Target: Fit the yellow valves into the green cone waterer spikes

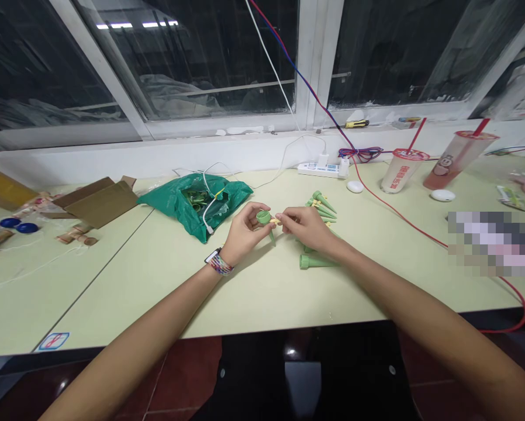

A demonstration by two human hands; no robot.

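Note:
My left hand [242,234] is closed around a green plastic plant-watering spike [263,217], its round threaded end up and its narrow tip pointing down over the table. At the side of the spike, my right hand [306,227] pinches a small yellow valve piece [274,221] between thumb and fingertips. Whether the yellow piece is seated in the spike, I cannot tell. Behind my right hand lie several green spikes with yellow pieces [324,202]. Another green spike [317,261] lies below my right wrist, partly hidden by the forearm.
An open green plastic bag [175,202] holding more green parts lies left of my hands. A cardboard box [100,202] and wooden toys [77,235] are further left. Two drink cups [398,172], a power strip [319,169] and a red cable [389,207] occupy the back right.

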